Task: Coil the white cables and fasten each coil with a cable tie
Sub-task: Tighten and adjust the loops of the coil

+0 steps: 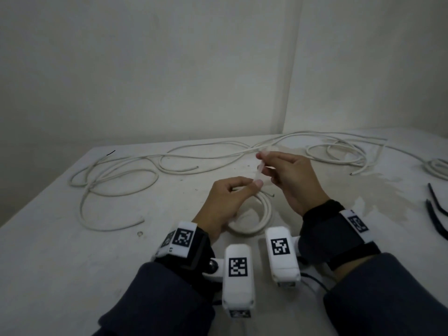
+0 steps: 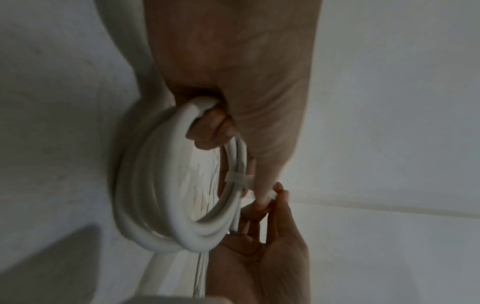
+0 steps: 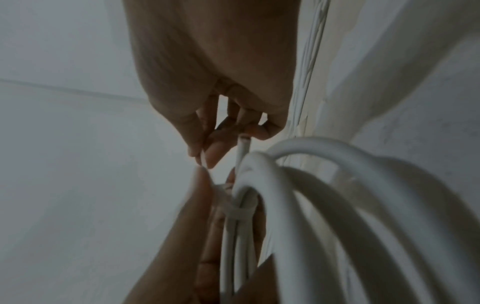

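We hold the white cable coil (image 1: 252,215) just above the table (image 1: 60,238) near its front edge, our left hand (image 1: 226,204) curling its fingers around the loops. A translucent cable tie (image 2: 235,178) wraps one side of the coil, and our right hand (image 1: 291,180) pinches its tail between thumb and fingertips. Loose white cables (image 1: 116,175) sprawl behind, another coil (image 1: 436,167) lies far right, and black ties (image 1: 436,214) lie at the right edge.

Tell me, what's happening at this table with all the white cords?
A person is bundling cords. Their left hand holds a coiled white cord, and a white cable tie is looped round the coil. Their right hand pinches the tie's free end. More loose cords lie uncoiled on the table.
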Demonstrator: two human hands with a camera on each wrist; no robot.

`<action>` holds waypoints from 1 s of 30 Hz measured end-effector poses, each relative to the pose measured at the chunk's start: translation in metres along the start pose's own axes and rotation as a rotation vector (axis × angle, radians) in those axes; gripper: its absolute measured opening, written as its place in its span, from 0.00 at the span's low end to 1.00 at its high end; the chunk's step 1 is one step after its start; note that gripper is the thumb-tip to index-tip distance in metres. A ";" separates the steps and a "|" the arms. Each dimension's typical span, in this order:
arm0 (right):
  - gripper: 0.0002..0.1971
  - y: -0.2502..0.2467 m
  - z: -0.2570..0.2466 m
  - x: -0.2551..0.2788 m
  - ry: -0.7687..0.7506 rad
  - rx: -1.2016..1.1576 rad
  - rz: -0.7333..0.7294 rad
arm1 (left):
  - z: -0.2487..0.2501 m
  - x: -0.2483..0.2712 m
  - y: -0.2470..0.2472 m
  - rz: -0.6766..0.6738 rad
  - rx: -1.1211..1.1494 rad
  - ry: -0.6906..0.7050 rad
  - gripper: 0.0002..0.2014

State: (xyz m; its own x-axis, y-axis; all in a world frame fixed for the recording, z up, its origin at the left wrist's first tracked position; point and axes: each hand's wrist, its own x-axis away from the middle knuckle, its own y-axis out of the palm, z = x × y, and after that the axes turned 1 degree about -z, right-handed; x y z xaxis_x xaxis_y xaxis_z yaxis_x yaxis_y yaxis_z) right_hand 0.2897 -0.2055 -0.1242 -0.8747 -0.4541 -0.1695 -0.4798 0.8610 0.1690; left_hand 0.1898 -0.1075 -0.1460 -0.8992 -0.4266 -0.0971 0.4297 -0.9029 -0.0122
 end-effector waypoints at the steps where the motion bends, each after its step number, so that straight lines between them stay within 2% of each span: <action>1: 0.05 0.001 0.000 0.001 -0.011 -0.011 0.019 | 0.000 0.001 0.000 0.007 -0.025 0.018 0.13; 5: 0.07 0.000 0.003 -0.001 -0.006 -0.016 0.128 | 0.001 -0.001 0.005 0.036 -0.040 0.015 0.10; 8: 0.03 -0.005 0.006 -0.005 0.063 -0.047 0.230 | 0.003 -0.005 0.014 0.036 -0.059 -0.006 0.10; 10: 0.05 -0.009 0.007 -0.010 0.121 -0.076 0.298 | 0.004 -0.009 0.022 0.028 -0.083 -0.008 0.09; 13: 0.05 -0.015 0.007 -0.013 0.167 -0.100 0.325 | 0.001 -0.014 0.028 0.007 -0.078 -0.005 0.09; 17: 0.05 -0.020 0.000 -0.010 0.247 -0.134 0.164 | -0.002 -0.009 0.026 0.003 -0.009 -0.030 0.09; 19: 0.05 -0.026 -0.002 -0.010 0.305 -0.056 0.053 | -0.005 -0.012 0.023 0.032 0.021 -0.062 0.10; 22: 0.09 -0.034 -0.006 -0.008 0.364 0.063 -0.136 | -0.005 -0.023 0.026 0.121 0.113 -0.097 0.09; 24: 0.09 -0.042 -0.010 -0.006 0.337 0.101 -0.243 | 0.001 -0.036 0.036 0.190 0.089 -0.086 0.07; 26: 0.11 -0.059 -0.015 -0.010 0.286 0.156 -0.237 | 0.008 -0.052 0.053 0.169 0.050 -0.050 0.07; 30: 0.11 -0.120 -0.035 -0.030 0.255 0.302 -0.190 | 0.018 -0.086 0.110 0.018 -0.067 0.052 0.10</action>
State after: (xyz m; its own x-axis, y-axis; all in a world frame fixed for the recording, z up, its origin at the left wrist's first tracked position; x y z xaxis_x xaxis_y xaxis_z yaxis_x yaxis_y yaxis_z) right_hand 0.3707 -0.3031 -0.1052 -0.7802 -0.6203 0.0811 -0.6251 0.7679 -0.1398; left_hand 0.3132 -0.1706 -0.1215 -0.8866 -0.4377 -0.1494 0.4518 -0.8888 -0.0768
